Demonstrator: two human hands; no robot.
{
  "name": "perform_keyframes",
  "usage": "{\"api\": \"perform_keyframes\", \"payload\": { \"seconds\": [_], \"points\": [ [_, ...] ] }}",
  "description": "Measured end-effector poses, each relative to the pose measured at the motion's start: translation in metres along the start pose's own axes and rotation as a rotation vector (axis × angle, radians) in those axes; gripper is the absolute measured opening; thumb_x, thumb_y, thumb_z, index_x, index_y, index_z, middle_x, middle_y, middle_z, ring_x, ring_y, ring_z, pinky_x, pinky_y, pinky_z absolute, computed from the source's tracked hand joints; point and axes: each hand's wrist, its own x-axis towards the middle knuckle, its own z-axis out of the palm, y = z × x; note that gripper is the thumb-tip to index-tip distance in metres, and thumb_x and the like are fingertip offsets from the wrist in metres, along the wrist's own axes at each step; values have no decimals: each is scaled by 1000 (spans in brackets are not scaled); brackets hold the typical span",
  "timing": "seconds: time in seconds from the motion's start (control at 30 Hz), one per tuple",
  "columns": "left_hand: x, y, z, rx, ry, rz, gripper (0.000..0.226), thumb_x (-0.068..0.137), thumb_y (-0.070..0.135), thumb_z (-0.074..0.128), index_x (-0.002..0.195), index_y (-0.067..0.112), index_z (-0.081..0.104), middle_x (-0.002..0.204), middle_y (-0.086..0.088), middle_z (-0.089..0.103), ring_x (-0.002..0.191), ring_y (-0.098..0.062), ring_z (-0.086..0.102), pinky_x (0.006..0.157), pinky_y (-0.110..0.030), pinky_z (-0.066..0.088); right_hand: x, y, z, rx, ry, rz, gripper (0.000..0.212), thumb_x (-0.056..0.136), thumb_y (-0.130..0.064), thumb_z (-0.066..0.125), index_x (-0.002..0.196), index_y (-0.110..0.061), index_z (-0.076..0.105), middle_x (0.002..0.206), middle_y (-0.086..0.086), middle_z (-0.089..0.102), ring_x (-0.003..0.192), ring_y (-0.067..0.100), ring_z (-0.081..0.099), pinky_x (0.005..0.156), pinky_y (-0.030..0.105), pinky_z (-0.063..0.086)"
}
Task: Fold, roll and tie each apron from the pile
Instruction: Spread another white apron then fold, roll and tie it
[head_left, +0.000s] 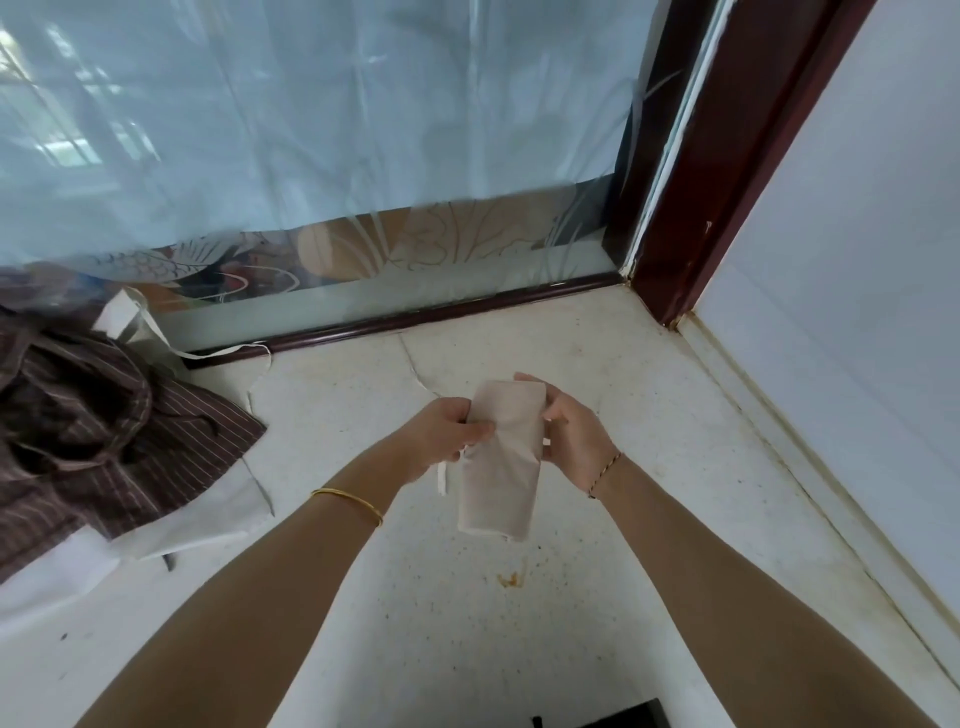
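Now, both hands up over the pale speckled counter, working one rolled beige apron. Left hand curled round the roll's left side near the top, thumb laid across the front of the cloth, fingers tucked behind. Right hand cupping the right edge, fingertips hooked over the top corner, thumb pressed in at the side. Roll held just above the counter, long axis running away from the body, upper end between the two hands, lower end hanging free toward the viewer. Thin white tie strap dangling from under the left hand, just beside the roll. Gold bangle on the left wrist, thin cord bracelet on the right. Off to the left, well apart, a heap of brown striped aprons lying on white fabric, white straps trailing toward the dark window frame. Frosted patterned glass behind, white wall to the right, small orange stain on the counter below the roll.
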Motion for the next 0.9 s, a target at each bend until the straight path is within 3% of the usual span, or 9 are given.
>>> {"api": "perform_keyframes", "payload": {
  "seconds": [0.1, 0.2, 0.3, 0.4, 0.5, 0.57, 0.67, 0.8, 0.9],
  "points": [
    [-5, 6, -8, 19, -57, -9, 28, 93, 16, 58, 114, -3, 57, 109, -15, 61, 100, -28, 58, 92, -38, 48, 1, -8, 2, 9, -22, -30, 46, 76, -4, 32, 110, -11, 62, 108, 8, 59, 92, 21, 55, 72, 36, 52],
    [-10, 10, -12, 27, -123, -27, 23, 94, 15, 56, 113, 4, 58, 118, -12, 61, 111, -28, 57, 100, -42, 47, 4, -10, -1, -150, 13, -30, 31, 78, 2, 40, 95, -13, 61, 94, 6, 61, 86, 20, 56, 77, 38, 51],
    [-13, 14, -18, -53, -137, -20, 20, 95, 14, 53, 113, 6, 57, 114, -10, 61, 109, -27, 57, 99, -41, 47, 3, -6, -9, -364, 16, -50, 19, 88, -2, 51, 93, -16, 63, 84, 1, 63, 83, 15, 58, 90, 42, 45],
    [-14, 20, -23, -92, -67, -18, 13, 96, 13, 51, 106, 8, 59, 99, -4, 60, 87, -20, 55, 82, -31, 48, -2, -1, -12, -504, 74, -132, 16, 96, -15, 51, 89, -18, 64, 65, -2, 54, 67, 11, 58, 88, 41, 47],
    [-8, 21, -25, 36, 101, -40, 11, 95, 14, 53, 101, 8, 60, 97, -7, 61, 82, -20, 54, 77, -31, 46, -11, -4, -5, -1034, 103, -255, 23, 99, -24, 44, 96, -17, 65, 65, -3, 50, 56, 12, 50, 64, 35, 47],
    [-2, 20, -21, 193, 231, -50, 14, 93, 15, 55, 104, 7, 59, 101, -10, 61, 89, -23, 55, 80, -33, 46, -19, -14, 8, -1559, 22, -304, 27, 101, -28, 39, 95, -15, 61, 78, -2, 58, 68, 15, 56, 62, 30, 46],
    [2, 25, -9, 419, 313, 14, 15, 89, 16, 57, 102, 9, 52, 97, -7, 58, 86, -22, 55, 72, -30, 43, -34, -35, 34, -1949, -198, -329, 22, 101, -24, 36, 93, -16, 55, 87, 1, 55, 74, 20, 55, 65, 29, 44],
    [-2, 34, 6, 745, 156, 190, 8, 90, 11, 52, 96, 9, 56, 97, -5, 59, 85, -20, 54, 71, -26, 40, -39, -49, 56, -2023, -368, -375, 20, 95, -17, 43, 86, -11, 59, 81, 2, 56, 70, 20, 53, 63, 29, 44],
    [-7, 37, 10, 718, 31, 235, 12, 87, 5, 55, 96, 8, 61, 95, -4, 63, 83, -17, 55, 72, -22, 40, -36, -60, 54, -1902, -354, -414, 16, 93, -22, 50, 92, -12, 63, 88, 0, 57, 78, 19, 57, 69, 28, 47]
  ]
}}
